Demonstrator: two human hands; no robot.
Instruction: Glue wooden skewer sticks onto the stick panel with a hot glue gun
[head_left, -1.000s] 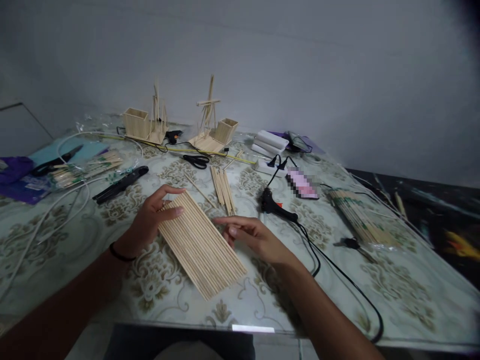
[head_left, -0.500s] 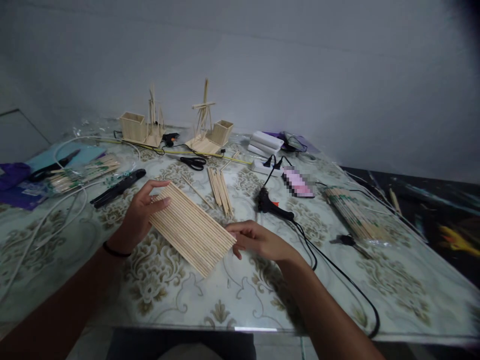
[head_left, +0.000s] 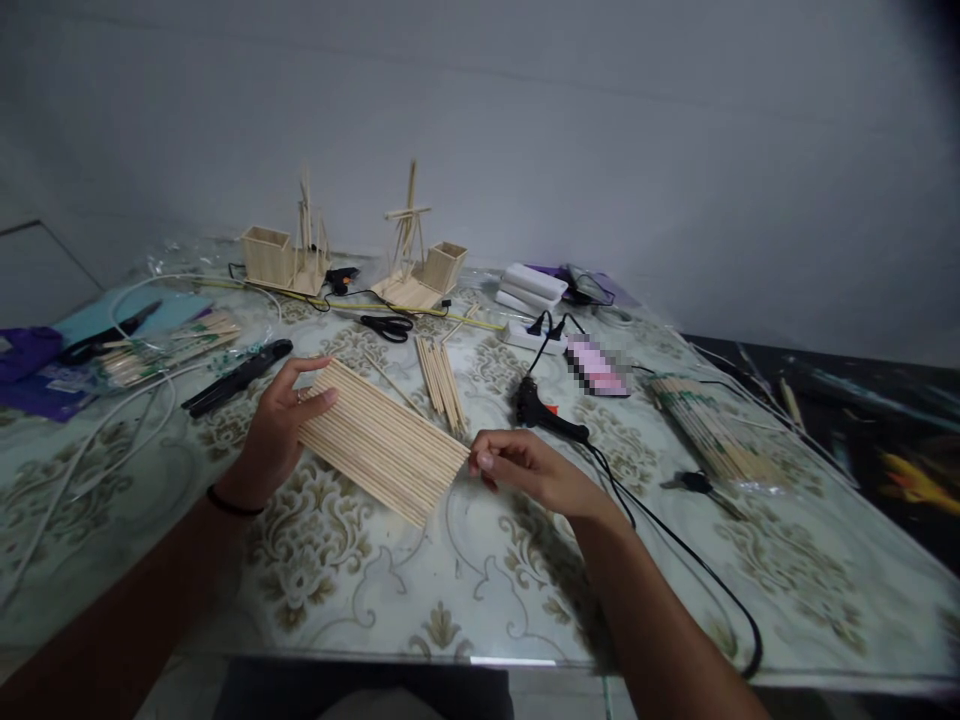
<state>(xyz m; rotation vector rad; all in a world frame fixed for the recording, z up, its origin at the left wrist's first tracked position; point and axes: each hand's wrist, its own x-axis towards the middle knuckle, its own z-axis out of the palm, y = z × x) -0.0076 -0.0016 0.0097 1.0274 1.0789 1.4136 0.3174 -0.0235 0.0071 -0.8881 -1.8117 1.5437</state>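
A flat panel of thin wooden sticks laid side by side [head_left: 386, 440] is held above the table, slanting down to the right. My left hand [head_left: 289, 415] is closed on its left end, thumb on top and the other fingers at the far edge and beneath. At the panel's right corner is my right hand [head_left: 521, 470], its fingers curled and pinched together. Whether they grip the corner or something small there is hidden. Behind the panel lie a bundle of loose sticks [head_left: 441, 385] and a single stick [head_left: 394, 382].
A black glue gun [head_left: 544, 410] with a cable lies right of centre, near a power strip [head_left: 525, 337]. Black scissors [head_left: 388, 326], a black-handled tool [head_left: 238, 380] and packaged sticks [head_left: 712, 430] surround the work. Two stick models [head_left: 268, 258] [head_left: 416, 275] stand at the back.
The panel's right end has swung slightly up and away, so it lies less steeply. My right hand has shifted a little right, its fingers more curled; my left hand keeps its hold.
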